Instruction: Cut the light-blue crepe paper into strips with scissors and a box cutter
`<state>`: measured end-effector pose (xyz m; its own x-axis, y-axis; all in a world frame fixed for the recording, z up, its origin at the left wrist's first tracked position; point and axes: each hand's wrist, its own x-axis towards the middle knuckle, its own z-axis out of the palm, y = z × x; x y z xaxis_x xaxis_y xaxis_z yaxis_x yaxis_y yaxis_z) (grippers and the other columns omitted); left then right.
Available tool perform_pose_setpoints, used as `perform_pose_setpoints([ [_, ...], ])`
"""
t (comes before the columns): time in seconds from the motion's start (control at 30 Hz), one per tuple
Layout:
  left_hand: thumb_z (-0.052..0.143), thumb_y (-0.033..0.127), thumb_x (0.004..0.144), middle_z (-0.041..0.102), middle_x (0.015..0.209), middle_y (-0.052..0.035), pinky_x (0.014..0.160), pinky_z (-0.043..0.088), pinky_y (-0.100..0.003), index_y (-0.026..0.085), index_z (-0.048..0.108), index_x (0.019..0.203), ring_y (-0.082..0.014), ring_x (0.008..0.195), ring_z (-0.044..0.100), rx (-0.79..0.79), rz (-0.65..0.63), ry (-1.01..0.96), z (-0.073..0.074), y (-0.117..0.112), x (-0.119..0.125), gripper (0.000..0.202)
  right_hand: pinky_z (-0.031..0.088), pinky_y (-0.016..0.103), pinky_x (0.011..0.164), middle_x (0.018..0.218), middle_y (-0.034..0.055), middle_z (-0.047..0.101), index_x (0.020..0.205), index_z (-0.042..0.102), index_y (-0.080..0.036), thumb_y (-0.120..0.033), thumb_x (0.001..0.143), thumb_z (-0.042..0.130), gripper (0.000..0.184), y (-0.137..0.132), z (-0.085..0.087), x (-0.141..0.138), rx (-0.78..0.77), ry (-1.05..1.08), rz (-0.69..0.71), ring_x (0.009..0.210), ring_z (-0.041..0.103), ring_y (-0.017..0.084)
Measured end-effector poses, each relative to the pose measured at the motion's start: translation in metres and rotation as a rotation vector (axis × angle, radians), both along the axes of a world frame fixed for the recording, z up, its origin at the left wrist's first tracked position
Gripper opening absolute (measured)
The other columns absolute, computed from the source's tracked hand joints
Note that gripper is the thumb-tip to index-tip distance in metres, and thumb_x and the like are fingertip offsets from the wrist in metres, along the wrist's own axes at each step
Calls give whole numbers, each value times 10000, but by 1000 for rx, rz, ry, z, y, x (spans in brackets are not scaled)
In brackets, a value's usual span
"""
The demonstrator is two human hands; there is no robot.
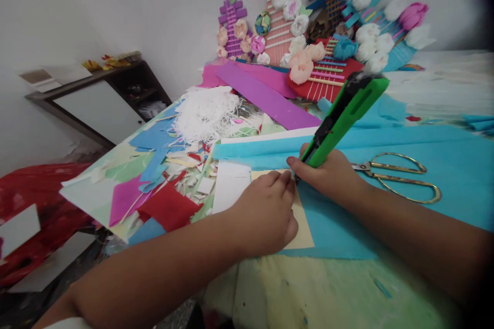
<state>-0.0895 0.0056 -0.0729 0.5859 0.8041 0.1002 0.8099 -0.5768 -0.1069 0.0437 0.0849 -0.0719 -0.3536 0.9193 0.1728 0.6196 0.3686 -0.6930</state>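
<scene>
My right hand (332, 177) grips a green utility knife (343, 118), its tip pointed down at the edge of a cream rectangle of card (304, 223). Lying flat on that card, my left hand (266, 211) presses it down with its fingers close to the blade end. The blade itself is hidden by my fingers. Under the card is a large sheet of turquoise paper (386, 231), folded along its far side. A white piece of card (231, 185) shows left of my left hand. Gold-handled scissors (405, 177) rest on the turquoise paper, right of my right hand.
Paper scraps (170, 205) and a heap of white string (206, 113) cover the table's left side. A purple strip (270, 95) lies behind. Guitar-shaped paper crafts with flowers (281, 25) lean against the wall. A low cabinet (100, 108) stands at left.
</scene>
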Motion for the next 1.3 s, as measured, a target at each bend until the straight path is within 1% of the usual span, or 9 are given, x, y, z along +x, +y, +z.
perform_pose_setpoints([
  [0.13, 366, 287, 785, 547, 1098, -179, 947, 310, -389, -2, 500, 1097, -274, 1055, 435, -19, -3, 6, 1, 1, 0, 446, 296, 242, 473, 467, -25, 444, 518, 408, -193, -477, 687, 482, 339, -1, -2, 0, 47, -23, 48, 473, 426, 113],
  [0.23, 380, 282, 782, 574, 1020, -162, 931, 321, -396, 19, 525, 1059, -269, 1015, 450, -32, -7, 10, 1, 1, 0, 408, 271, 237, 461, 495, -26, 462, 547, 441, -192, -478, 689, 492, 324, -3, -3, 1, 87, -35, 99, 473, 418, 106],
  [0.4, 377, 282, 785, 569, 1018, -167, 914, 336, -403, 14, 519, 1065, -274, 1019, 443, -37, -6, 1, 1, 1, 0, 413, 280, 241, 479, 530, -16, 478, 597, 475, -191, -494, 695, 492, 319, -4, -2, 2, 86, -32, 118, 502, 434, 117],
  [0.57, 363, 276, 787, 554, 1081, -180, 935, 319, -398, -11, 492, 1112, -279, 1064, 429, -15, -3, 19, 0, 0, 0, 452, 303, 246, 488, 485, -23, 440, 533, 426, -191, -534, 680, 491, 378, -3, 0, 3, 30, -14, 83, 496, 426, 118],
  [0.7, 353, 274, 796, 531, 1138, -204, 967, 285, -381, -49, 459, 1144, -270, 1110, 412, 42, -28, 53, -1, -1, -1, 487, 332, 252, 504, 499, -9, 487, 529, 441, -187, -539, 682, 479, 386, -2, 2, 4, -29, 22, 17, 509, 451, 124],
  [0.8, 348, 276, 797, 519, 1157, -213, 979, 272, -376, -61, 451, 1152, -267, 1126, 407, 59, -30, 61, -1, -1, -1, 500, 346, 255, 513, 511, -2, 510, 533, 455, -183, -528, 687, 476, 378, -3, 2, 4, -57, 37, 16, 517, 462, 127],
  [1.0, 347, 269, 795, 530, 1147, -206, 987, 262, -371, -60, 470, 1147, -276, 1125, 407, 57, -36, 61, -1, 0, 0, 497, 353, 258, 518, 511, 0, 512, 534, 460, -183, -535, 685, 472, 384, -2, 1, 3, -70, 39, 16, 524, 470, 130],
  [1.17, 363, 279, 790, 531, 1140, -202, 966, 287, -380, -48, 469, 1149, -279, 1102, 420, 27, -15, 43, -1, 0, 1, 497, 346, 259, 518, 504, -3, 503, 526, 447, -184, -522, 685, 473, 374, -2, 1, 2, -49, 21, 12, 519, 470, 130],
  [1.3, 374, 276, 779, 561, 1086, -171, 973, 285, -377, -10, 508, 1107, -269, 1065, 438, -2, -8, 25, 1, 0, 1, 455, 312, 244, 490, 479, -23, 456, 515, 405, -188, -473, 688, 484, 342, -5, 0, 2, 33, 14, 45, 491, 433, 111],
])
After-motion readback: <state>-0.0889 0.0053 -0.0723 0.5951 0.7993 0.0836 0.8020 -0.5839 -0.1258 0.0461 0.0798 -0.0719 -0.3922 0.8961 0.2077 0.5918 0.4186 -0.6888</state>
